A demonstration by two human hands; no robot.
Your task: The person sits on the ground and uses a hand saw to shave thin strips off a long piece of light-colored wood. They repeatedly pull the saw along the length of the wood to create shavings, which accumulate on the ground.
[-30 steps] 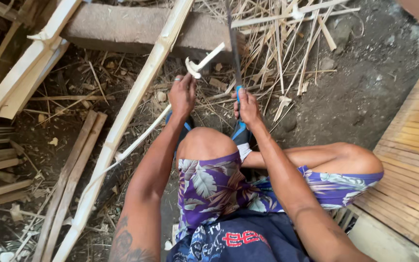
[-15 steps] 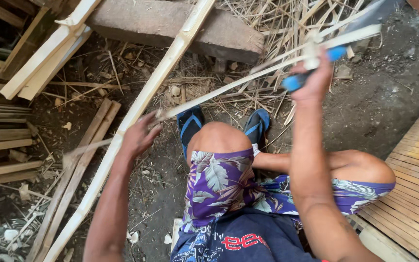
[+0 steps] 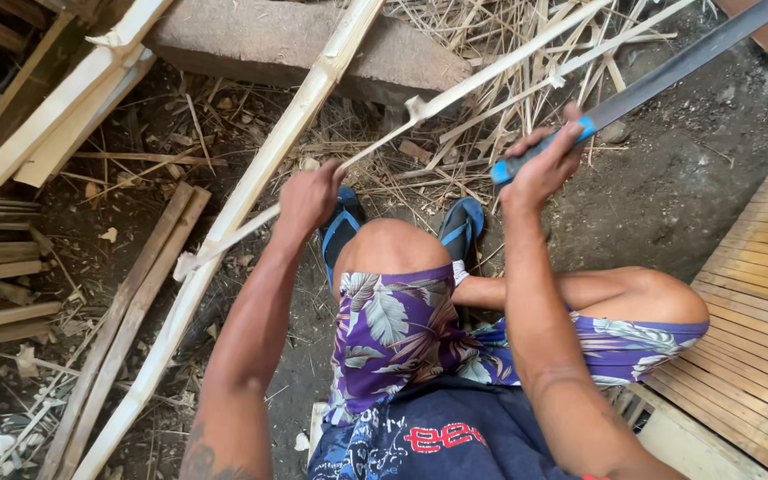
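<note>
The left hand (image 3: 308,197) is clenched around a thin bamboo strip (image 3: 491,76), and that strip is what everything turns on. Its long axis runs on a diagonal: from a short ragged tail low on the left, through the fist, then up and away to the upper right across the litter of shavings on the dirt floor. The right hand (image 3: 540,169) is clenched on the blue handle of a long machete (image 3: 668,76), whose dark blade points the same way, up and to the right, lying just below the strip and almost parallel to it. So the blade sits on the near side of the strip, and the left hand is the one actually on it; the right is close but apart.

Compared with half a second ago, the left hand has come inward and up, from out by the thick bamboo pole (image 3: 251,200) to just above the knee, and the right hand has dropped lower.
</note>
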